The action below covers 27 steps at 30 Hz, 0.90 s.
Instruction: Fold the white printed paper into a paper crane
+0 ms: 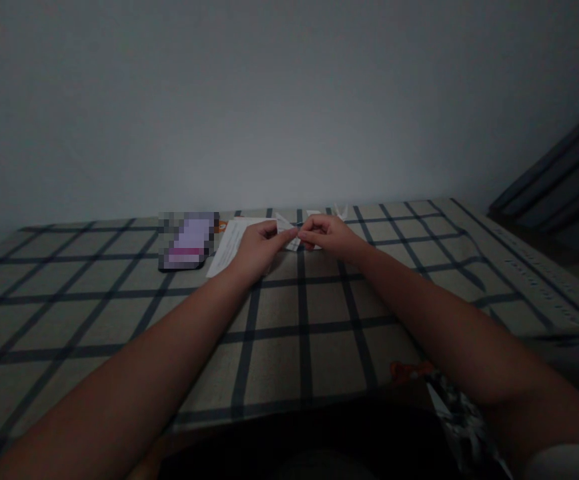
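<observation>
Both my hands meet over the middle of the checked cloth, near its far side. My left hand (258, 252) pinches a small piece of white paper (289, 240) between thumb and fingers; the piece looks folded. At its other edge, my right hand (333, 235) has thumb and forefinger pressed together, the tips close to the left thumb. Part of the paper is hidden behind the fingers. Under and beside the left hand lies a printed white sheet (225, 250). Just behind the right hand is a small pointed white paper shape (341, 212).
A phone (188, 240) with a blurred, lit screen lies left of the sheet, beside a small orange item (222, 227). The checked tablecloth (279, 347) covers the table up to a plain wall (289, 100). Dark fabric (564, 170) hangs at the right.
</observation>
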Each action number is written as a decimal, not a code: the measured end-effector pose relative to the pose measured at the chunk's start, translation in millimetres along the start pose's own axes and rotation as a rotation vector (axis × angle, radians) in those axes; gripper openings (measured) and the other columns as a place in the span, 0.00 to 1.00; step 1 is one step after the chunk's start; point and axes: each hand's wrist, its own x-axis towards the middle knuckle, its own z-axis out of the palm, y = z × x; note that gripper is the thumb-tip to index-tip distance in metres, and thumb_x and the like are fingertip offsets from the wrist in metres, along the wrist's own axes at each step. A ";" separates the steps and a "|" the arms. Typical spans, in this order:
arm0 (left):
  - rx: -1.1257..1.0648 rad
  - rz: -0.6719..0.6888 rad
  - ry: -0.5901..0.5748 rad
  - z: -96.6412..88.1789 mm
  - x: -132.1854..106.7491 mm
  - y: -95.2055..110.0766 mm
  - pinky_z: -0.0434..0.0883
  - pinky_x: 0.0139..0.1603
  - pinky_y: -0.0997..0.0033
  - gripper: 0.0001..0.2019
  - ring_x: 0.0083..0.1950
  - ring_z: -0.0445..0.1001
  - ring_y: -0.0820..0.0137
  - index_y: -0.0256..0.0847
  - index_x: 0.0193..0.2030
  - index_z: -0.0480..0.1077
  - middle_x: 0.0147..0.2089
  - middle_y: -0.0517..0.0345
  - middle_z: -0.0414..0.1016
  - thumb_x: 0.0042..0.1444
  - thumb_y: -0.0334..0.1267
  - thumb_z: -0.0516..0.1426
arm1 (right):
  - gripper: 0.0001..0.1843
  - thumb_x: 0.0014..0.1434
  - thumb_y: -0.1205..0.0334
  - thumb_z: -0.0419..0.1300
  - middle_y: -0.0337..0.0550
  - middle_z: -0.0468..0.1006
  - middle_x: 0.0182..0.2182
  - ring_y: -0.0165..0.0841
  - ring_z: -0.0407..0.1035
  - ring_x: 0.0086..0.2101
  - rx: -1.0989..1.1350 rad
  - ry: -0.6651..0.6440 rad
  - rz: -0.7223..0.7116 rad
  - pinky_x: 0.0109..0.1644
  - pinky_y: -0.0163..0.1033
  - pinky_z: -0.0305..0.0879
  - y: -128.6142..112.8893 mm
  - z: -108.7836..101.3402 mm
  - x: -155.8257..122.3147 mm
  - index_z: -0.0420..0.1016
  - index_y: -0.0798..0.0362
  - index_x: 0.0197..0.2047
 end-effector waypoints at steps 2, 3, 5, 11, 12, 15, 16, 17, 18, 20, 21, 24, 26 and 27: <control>0.002 0.005 0.035 1.1 -0.5 -0.3 0.67 0.32 0.69 0.12 0.31 0.72 0.67 0.39 0.30 0.77 0.28 0.57 0.76 0.50 0.47 0.64 | 0.14 0.56 0.53 0.64 0.37 0.72 0.25 0.27 0.67 0.27 0.011 -0.009 -0.002 0.32 0.34 0.63 -1.4 -0.2 -0.4 0.71 0.56 0.31; 0.003 0.009 0.049 1.5 -0.7 -0.3 0.66 0.32 0.70 0.12 0.31 0.72 0.67 0.39 0.30 0.77 0.28 0.57 0.76 0.50 0.47 0.64 | 0.14 0.56 0.53 0.64 0.37 0.72 0.24 0.27 0.67 0.27 0.012 -0.010 -0.005 0.32 0.34 0.63 -2.3 -0.1 -0.7 0.71 0.56 0.31; 0.007 0.020 0.064 2.0 -0.8 -0.1 0.66 0.32 0.70 0.12 0.31 0.71 0.68 0.38 0.30 0.77 0.28 0.58 0.75 0.50 0.47 0.64 | 0.14 0.56 0.53 0.64 0.37 0.72 0.24 0.27 0.67 0.28 0.018 -0.006 -0.008 0.33 0.34 0.63 -4.5 0.3 -1.5 0.70 0.56 0.31; -0.069 0.008 0.148 4.2 0.9 1.5 0.62 0.29 0.72 0.12 0.27 0.67 0.72 0.38 0.27 0.76 0.24 0.61 0.72 0.51 0.46 0.64 | 0.13 0.56 0.54 0.64 0.38 0.74 0.25 0.27 0.68 0.27 -0.013 -0.001 -0.024 0.32 0.34 0.64 -8.9 1.5 -1.9 0.69 0.55 0.31; -0.085 -0.004 0.164 5.1 0.9 2.0 0.62 0.29 0.72 0.12 0.27 0.67 0.72 0.38 0.27 0.76 0.24 0.61 0.71 0.50 0.45 0.65 | 0.13 0.56 0.54 0.63 0.38 0.74 0.25 0.27 0.68 0.27 -0.021 -0.001 -0.028 0.32 0.34 0.63 -8.6 1.5 -1.6 0.69 0.55 0.31; -0.086 -0.021 0.185 7.2 1.2 3.2 0.62 0.29 0.72 0.11 0.27 0.67 0.72 0.38 0.26 0.76 0.24 0.60 0.72 0.49 0.45 0.65 | 0.12 0.56 0.55 0.63 0.37 0.73 0.24 0.27 0.67 0.27 -0.024 0.011 -0.035 0.32 0.34 0.63 -6.7 1.8 -0.8 0.69 0.55 0.31; -0.091 -0.028 0.194 7.1 1.9 3.2 0.63 0.29 0.72 0.11 0.27 0.68 0.72 0.38 0.27 0.76 0.25 0.60 0.72 0.49 0.45 0.65 | 0.12 0.56 0.55 0.63 0.37 0.73 0.24 0.27 0.67 0.27 -0.021 0.016 -0.037 0.32 0.34 0.63 -6.0 2.0 -0.8 0.69 0.55 0.31; -0.107 -0.039 0.208 6.2 3.2 2.8 0.64 0.29 0.72 0.12 0.28 0.68 0.72 0.38 0.28 0.77 0.25 0.59 0.73 0.49 0.45 0.65 | 0.12 0.56 0.55 0.63 0.37 0.73 0.24 0.27 0.67 0.27 -0.018 0.017 -0.037 0.32 0.34 0.63 -5.5 2.4 -1.0 0.69 0.55 0.31; -0.133 -0.054 0.235 4.4 5.2 2.2 0.64 0.29 0.72 0.12 0.28 0.69 0.71 0.38 0.29 0.77 0.26 0.59 0.73 0.48 0.46 0.65 | 0.12 0.56 0.56 0.63 0.37 0.73 0.24 0.27 0.67 0.27 -0.016 0.015 -0.039 0.32 0.34 0.63 -5.0 2.7 -1.3 0.69 0.55 0.31; -0.206 -0.100 0.299 -1.9 11.2 0.8 0.66 0.30 0.73 0.12 0.29 0.69 0.71 0.39 0.31 0.78 0.27 0.58 0.74 0.48 0.46 0.64 | 0.11 0.56 0.56 0.63 0.37 0.73 0.25 0.26 0.67 0.27 -0.019 0.002 -0.037 0.32 0.34 0.63 -4.4 3.5 -2.1 0.69 0.55 0.30; -0.233 -0.122 0.335 -6.0 14.6 0.2 0.65 0.30 0.74 0.12 0.29 0.68 0.73 0.39 0.31 0.77 0.28 0.58 0.73 0.48 0.46 0.64 | 0.11 0.56 0.57 0.64 0.37 0.73 0.25 0.26 0.67 0.27 -0.023 -0.003 -0.032 0.32 0.34 0.63 -4.2 3.9 -2.5 0.70 0.56 0.30; -0.300 -0.159 0.393 -18.0 22.6 -0.3 0.66 0.31 0.76 0.12 0.30 0.68 0.75 0.40 0.32 0.76 0.33 0.57 0.76 0.47 0.47 0.65 | 0.12 0.56 0.56 0.63 0.37 0.72 0.24 0.26 0.67 0.26 -0.025 0.029 -0.009 0.31 0.34 0.62 -3.7 4.5 -2.8 0.70 0.56 0.30; -0.301 -0.146 0.396 -21.4 23.4 0.7 0.67 0.31 0.76 0.13 0.31 0.69 0.74 0.40 0.35 0.76 0.36 0.55 0.77 0.49 0.48 0.64 | 0.12 0.56 0.55 0.63 0.37 0.72 0.24 0.26 0.67 0.26 -0.010 0.082 0.000 0.30 0.34 0.62 -3.3 4.3 -2.3 0.69 0.55 0.30; -0.305 -0.145 0.362 -21.2 22.3 1.5 0.67 0.31 0.76 0.15 0.32 0.70 0.74 0.40 0.37 0.77 0.38 0.55 0.77 0.50 0.50 0.63 | 0.13 0.56 0.54 0.63 0.37 0.72 0.24 0.26 0.67 0.26 -0.002 0.109 0.001 0.30 0.34 0.63 -3.2 4.0 -2.0 0.69 0.55 0.30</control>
